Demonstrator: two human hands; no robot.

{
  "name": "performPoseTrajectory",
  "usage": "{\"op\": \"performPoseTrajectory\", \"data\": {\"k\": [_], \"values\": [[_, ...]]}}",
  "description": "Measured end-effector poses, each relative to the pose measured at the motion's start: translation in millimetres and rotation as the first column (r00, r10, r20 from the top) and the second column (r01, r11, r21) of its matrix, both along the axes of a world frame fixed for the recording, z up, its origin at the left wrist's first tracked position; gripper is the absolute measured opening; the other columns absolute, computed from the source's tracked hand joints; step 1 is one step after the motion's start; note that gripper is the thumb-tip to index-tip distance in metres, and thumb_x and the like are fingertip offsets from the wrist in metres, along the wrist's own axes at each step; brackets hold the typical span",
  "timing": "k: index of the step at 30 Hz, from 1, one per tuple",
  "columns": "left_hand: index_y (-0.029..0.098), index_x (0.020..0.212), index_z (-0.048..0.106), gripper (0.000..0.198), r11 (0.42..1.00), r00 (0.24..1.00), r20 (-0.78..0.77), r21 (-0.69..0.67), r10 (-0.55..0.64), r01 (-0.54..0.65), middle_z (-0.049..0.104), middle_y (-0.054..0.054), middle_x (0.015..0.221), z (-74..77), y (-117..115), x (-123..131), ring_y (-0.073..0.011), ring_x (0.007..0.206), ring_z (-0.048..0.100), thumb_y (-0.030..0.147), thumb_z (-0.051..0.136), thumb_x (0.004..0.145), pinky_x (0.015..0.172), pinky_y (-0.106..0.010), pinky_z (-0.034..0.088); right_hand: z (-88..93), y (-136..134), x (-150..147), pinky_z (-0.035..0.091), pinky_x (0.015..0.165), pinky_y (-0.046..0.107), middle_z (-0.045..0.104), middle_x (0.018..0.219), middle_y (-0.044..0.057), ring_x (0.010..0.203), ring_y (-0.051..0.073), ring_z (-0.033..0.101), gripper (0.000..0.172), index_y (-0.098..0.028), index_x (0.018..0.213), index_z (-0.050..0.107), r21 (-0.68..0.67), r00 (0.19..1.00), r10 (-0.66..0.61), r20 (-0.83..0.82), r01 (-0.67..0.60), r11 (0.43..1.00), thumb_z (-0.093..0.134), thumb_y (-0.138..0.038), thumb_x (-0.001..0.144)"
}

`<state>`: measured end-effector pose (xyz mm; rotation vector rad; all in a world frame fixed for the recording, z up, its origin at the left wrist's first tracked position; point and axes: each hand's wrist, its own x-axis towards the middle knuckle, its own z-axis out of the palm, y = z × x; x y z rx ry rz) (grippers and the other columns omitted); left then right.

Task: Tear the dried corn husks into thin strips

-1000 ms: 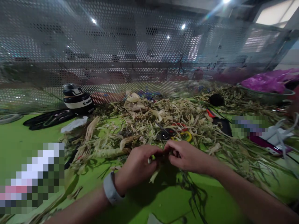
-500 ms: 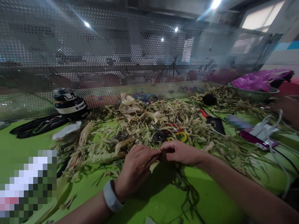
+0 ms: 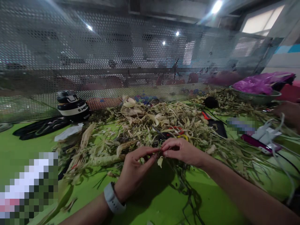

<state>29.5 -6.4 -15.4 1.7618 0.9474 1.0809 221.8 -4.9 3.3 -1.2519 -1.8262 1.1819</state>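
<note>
Both grips are closed: one small dark piece point(image 3: 159, 152) is pinched between the left hand point(image 3: 137, 166) and the right hand point(image 3: 184, 152), over the green table point(image 3: 150, 200), presumably so it is steadied from two sides! A pale tip point(image 3: 160, 162) is left hanging below. Beyond, dried strips point(image 3: 153, 119) are heaped, apparently for easy reach, with bare tabletop left nearer for the fingers.

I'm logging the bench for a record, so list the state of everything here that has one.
Left hand: fingertips pinched on a small plant piece
Right hand: fingertips pinched at the same piece
Wristband: fastened round the left wrist
Dried leaf strips: loose, tangled heap
Black bottle: upright, capped
Purple plastic bag: crumpled, in the bowl
Ceiling light: lit
</note>
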Motion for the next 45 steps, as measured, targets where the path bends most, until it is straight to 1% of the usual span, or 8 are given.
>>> {"op": "performPoseTrajectory", "data": {"k": [8,13,17,25,31,36,42,45], "values": [[0.017,0.085,0.07,0.022,0.863,0.915,0.361,-0.505,0.178,0.031,0.071,-0.003,0.084,-2.4,9,-1,-0.0113,0.07,0.059,0.023,0.074,0.063,0.061,-0.018,0.044,5.1,2,4,0.043,0.072,0.026,0.063,0.082,0.004,0.078,0.014,0.057,0.007,-0.014,0.066,0.068,0.037,0.997,-0.069,-0.043,0.071,0.997,0.064,-0.02,0.067],[0.018,0.09,0.067,0.026,0.732,0.862,0.468,-0.654,0.195,0.189,0.066,0.001,0.073,2.3,13,-2,-0.0055,0.056,0.053,0.016,0.07,0.065,0.053,-0.014,0.042,6.3,1,5,0.038,0.051,0.021,0.059,0.069,0.0,0.057,0.009,0.053,0.011,-0.013,0.072,0.064,-0.213,0.996,-0.076,-0.055,0.063,0.975,0.061,-0.023,0.071],[0.014,0.087,0.067,0.023,0.701,0.838,0.527,-0.65,0.138,0.293,0.065,-0.001,0.073,0.4,16,-2,-0.0079,0.061,0.057,0.011,0.067,0.065,0.058,-0.016,0.046,4.2,1,5,0.033,0.048,0.019,0.055,0.061,-0.003,0.053,0.007,0.051,0.017,-0.014,0.078,0.061,-0.301,0.996,-0.049,-0.077,0.024,0.953,0.062,-0.03,0.072],[0.017,0.087,0.065,0.021,0.677,0.831,0.552,-0.637,0.065,0.37,0.067,-0.001,0.076,-3.6,20,-7,-0.0093,0.068,0.062,0.015,0.071,0.067,0.065,-0.018,0.049,3.6,4,10,0.04,0.062,0.023,0.055,0.066,-0.004,0.06,0.008,0.051,0.021,-0.013,0.075,0.056,-0.264,0.998,0.041,-0.039,-0.05,0.963,0.064,-0.032,0.072],[0.017,0.085,0.064,0.016,0.759,0.912,0.396,-0.56,-0.108,0.332,0.057,0.002,0.07,0.4,19,-9,-0.0049,0.055,0.049,0.026,0.067,0.072,0.049,-0.014,0.036,3.1,6,13,0.039,0.054,0.02,0.054,0.068,-0.003,0.055,0.007,0.05,0.018,-0.013,0.075,0.056,-0.321,0.996,0.039,-0.079,-0.062,0.945,0.064,-0.029,0.071],[0.016,0.089,0.061,0.022,0.825,0.94,0.264,-0.465,-0.216,0.32,0.051,0.002,0.07,0.7,17,-8,-0.0059,0.057,0.042,0.032,0.063,0.075,0.051,-0.015,0.034,8.9,1,14,0.031,0.042,0.015,0.058,0.1,0.005,0.049,0.001,0.048,0.016,-0.012,0.068,0.054,-0.358,0.953,0.011,-0.301,-0.124,0.925,0.064,-0.023,0.07],[0.02,0.097,0.053,0.023,0.766,0.892,0.406,-0.503,-0.199,0.4,0.048,0.005,0.071,0.8,13,-5,-0.0029,0.049,0.037,0.029,0.062,0.078,0.043,-0.014,0.028,-4.2,-2,4,0.021,0.026,0.015,0.063,0.081,0.001,0.029,0.002,0.042,0.015,-0.017,0.072,0.043,-0.349,0.774,0.077,-0.628,-0.369,0.862,0.054,-0.027,0.075],[0.022,0.103,0.053,0.029,0.728,0.813,0.558,-0.486,-0.168,0.484,0.047,0.005,0.069,4.2,12,-7,-0.0025,0.05,0.041,0.023,0.064,0.076,0.046,-0.013,0.031,-7.5,-3,0,0.02,0.027,0.014,0.058,0.068,-0.003,0.029,0.001,0.036,0.012,-0.017,0.075,0.044,-0.401,0.802,0.031,-0.596,-0.331,0.854,0.052,-0.026,0.076]]}}
